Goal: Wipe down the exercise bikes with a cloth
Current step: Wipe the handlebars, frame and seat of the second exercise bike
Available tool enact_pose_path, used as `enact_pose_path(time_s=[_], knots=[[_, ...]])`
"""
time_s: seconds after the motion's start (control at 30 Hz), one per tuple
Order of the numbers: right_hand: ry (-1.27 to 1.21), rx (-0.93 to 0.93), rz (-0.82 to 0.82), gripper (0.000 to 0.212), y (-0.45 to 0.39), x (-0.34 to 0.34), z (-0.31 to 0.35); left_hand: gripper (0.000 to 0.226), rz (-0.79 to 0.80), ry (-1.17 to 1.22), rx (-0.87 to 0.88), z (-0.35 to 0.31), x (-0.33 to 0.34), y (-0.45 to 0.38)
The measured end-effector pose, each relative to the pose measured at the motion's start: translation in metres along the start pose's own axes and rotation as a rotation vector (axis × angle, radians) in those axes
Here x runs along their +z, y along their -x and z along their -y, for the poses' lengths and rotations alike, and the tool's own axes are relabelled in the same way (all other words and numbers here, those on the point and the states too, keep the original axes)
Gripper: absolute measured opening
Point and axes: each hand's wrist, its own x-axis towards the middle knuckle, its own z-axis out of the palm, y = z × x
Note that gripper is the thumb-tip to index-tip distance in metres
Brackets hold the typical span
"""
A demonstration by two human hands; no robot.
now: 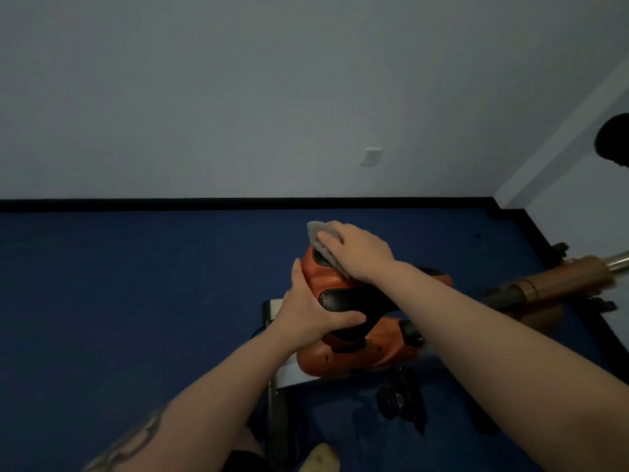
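An orange and black exercise bike [360, 349] stands on the blue floor below me. Its orange saddle [323, 279] with black pads is at the centre of the view. My left hand [311, 310] grips the saddle's left side, thumb on a black pad. My right hand [357, 252] presses a grey cloth [321, 236] flat on the far tip of the saddle. A black pedal [391, 401] hangs below the bike body.
A brown padded bar with a metal end [558, 281] lies at the right. The grey wall with a socket [371, 157] and a black skirting board is just beyond the bike. A dark round object [614, 141] is at the right edge. My foot [321, 458] shows at the bottom.
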Motion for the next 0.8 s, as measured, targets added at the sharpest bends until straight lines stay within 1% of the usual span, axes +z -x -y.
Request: enact_pose_path(time_s=[0.07, 0.1, 0.13, 0.17, 0.2, 0.23, 0.3, 0.37, 0.4, 0.43, 0.5, 0.53, 0.57, 0.6, 0.63, 0.73, 0.8], knots=[[0.007, -0.178, -0.05, 0.047, 0.017, 0.005, 0.001, 0.101, 0.023, -0.005, 0.039, 0.002, 0.001, -0.001], [0.016, -0.27, -0.067, 0.048, 0.026, 0.005, -0.002, 0.086, 0.044, -0.021, 0.037, 0.001, 0.002, -0.002], [0.022, -0.329, -0.067, 0.048, 0.032, 0.004, -0.004, 0.077, 0.061, -0.036, 0.028, 0.001, 0.001, -0.003], [0.031, -0.335, -0.046, 0.048, 0.032, 0.002, -0.004, 0.07, 0.069, -0.044, 0.024, 0.001, 0.0, -0.004], [0.037, -0.289, -0.007, 0.045, 0.026, -0.002, 0.0, 0.064, 0.069, -0.045, 0.032, 0.0, -0.001, -0.005], [0.041, -0.224, 0.051, 0.039, 0.016, -0.006, 0.009, 0.061, 0.065, -0.043, 0.041, 0.001, -0.002, -0.006], [0.095, -0.11, 0.17, 0.027, -0.007, -0.012, 0.031, 0.064, 0.055, -0.028, 0.028, 0.001, -0.002, -0.007], [0.194, -0.064, 0.264, 0.021, -0.022, -0.015, 0.051, 0.074, 0.047, -0.002, 0.006, 0.001, -0.002, -0.005], [0.241, -0.074, 0.295, 0.02, -0.023, -0.016, 0.056, 0.076, 0.045, -0.002, 0.005, 0.003, 0.0, -0.005], [0.284, -0.134, 0.303, 0.018, -0.02, -0.015, 0.056, 0.074, 0.042, -0.014, 0.017, 0.005, 0.001, -0.004], [0.342, -0.394, 0.236, 0.016, -0.004, -0.01, 0.046, 0.067, 0.015, -0.051, 0.049, 0.006, 0.002, -0.001], [0.318, -0.516, 0.209, 0.021, 0.004, -0.008, 0.04, 0.063, 0.002, -0.057, 0.057, 0.005, 0.001, -0.001], [0.252, -0.587, 0.201, 0.023, 0.005, -0.008, 0.034, 0.061, -0.002, -0.045, 0.058, 0.004, 0.001, -0.001], [0.176, -0.582, 0.215, 0.022, 0.001, -0.011, 0.031, 0.06, 0.006, -0.025, 0.053, 0.004, 0.001, -0.002], [0.126, -0.508, 0.235, 0.022, -0.006, -0.014, 0.032, 0.062, 0.02, -0.006, 0.046, 0.004, 0.0, -0.003], [0.085, -0.133, 0.34, 0.03, -0.036, -0.022, 0.043, 0.066, 0.052, 0.048, 0.025, 0.003, 0.0, -0.006], [0.132, 0.056, 0.305, 0.03, -0.043, -0.017, 0.052, 0.067, 0.046, 0.059, 0.013, 0.006, 0.001, -0.008]])
